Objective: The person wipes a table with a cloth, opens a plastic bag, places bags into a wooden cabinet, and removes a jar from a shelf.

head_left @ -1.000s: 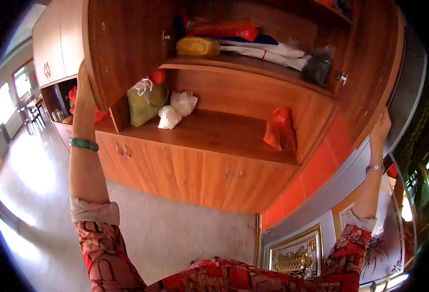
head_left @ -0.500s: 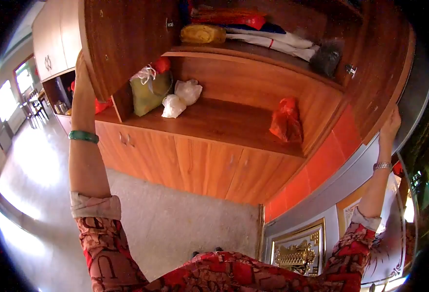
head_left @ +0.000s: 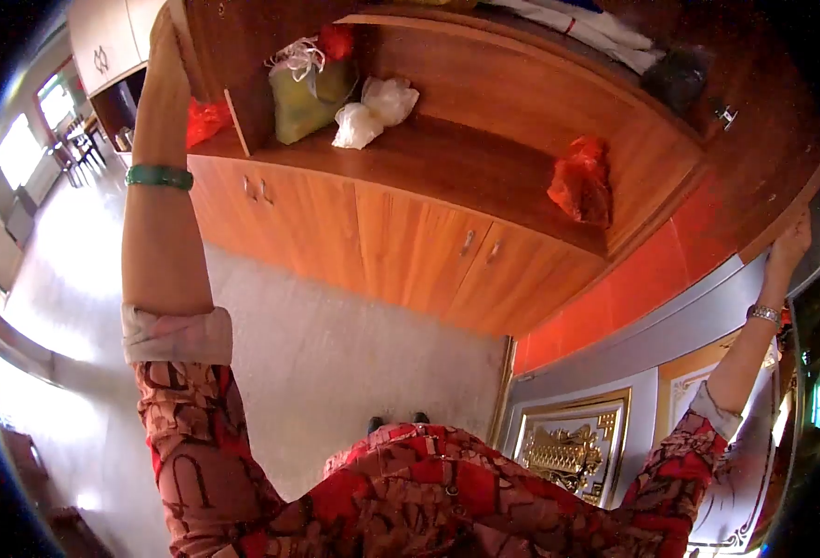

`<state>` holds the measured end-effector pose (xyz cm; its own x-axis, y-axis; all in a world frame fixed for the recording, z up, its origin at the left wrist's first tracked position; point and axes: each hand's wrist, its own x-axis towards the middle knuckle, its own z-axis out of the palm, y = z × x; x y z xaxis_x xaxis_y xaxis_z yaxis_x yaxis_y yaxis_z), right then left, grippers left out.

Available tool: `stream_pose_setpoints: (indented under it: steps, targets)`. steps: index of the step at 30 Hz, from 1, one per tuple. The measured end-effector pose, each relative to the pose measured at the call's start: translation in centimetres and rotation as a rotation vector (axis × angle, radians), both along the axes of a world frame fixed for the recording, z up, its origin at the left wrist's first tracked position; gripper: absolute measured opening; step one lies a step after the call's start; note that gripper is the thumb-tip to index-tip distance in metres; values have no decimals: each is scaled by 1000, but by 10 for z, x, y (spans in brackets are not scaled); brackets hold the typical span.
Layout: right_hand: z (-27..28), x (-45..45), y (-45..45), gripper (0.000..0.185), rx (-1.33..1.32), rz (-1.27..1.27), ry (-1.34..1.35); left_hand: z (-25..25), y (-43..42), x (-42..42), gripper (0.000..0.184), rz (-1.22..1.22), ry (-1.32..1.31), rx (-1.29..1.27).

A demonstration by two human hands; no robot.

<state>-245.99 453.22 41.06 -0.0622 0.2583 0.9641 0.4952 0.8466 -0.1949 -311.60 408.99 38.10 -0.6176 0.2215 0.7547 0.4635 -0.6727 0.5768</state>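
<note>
Brown wood-grain panels, the left door (head_left: 219, 56) and the right door (head_left: 773, 139), stand open on an upper cupboard (head_left: 559, 58), the left hand (head_left: 162, 37) and right hand (head_left: 789, 244) spread wide at their outer edges. Both doors look stiff, smooth and fairly heavy, their weight likely on hinges, best held by the free edge. The frame crops their tops; dim, blurred fingers leave each hand's grip impossible to tell.

Bags (head_left: 579, 181) left and right on shelf (head_left: 484, 158), upper doors (head_left: 782, 139) above.
</note>
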Motion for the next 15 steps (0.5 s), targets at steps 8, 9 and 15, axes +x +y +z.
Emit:
stream_pose_setpoints:
  steps: [8, 9, 15]
  targets:
    - [-2, 6, 12, 39, 121, -111, -78, 0, 3, 10, 39, 2, 0, -17]
    - [-2, 4, 9, 37, 165, -128, -87, -1, 3, 9, 39, 3, -1, -16]
    - [-1, -16, -14, 38, 11, -55, 28, 1, 3, 0, 38, -2, 4, -28]
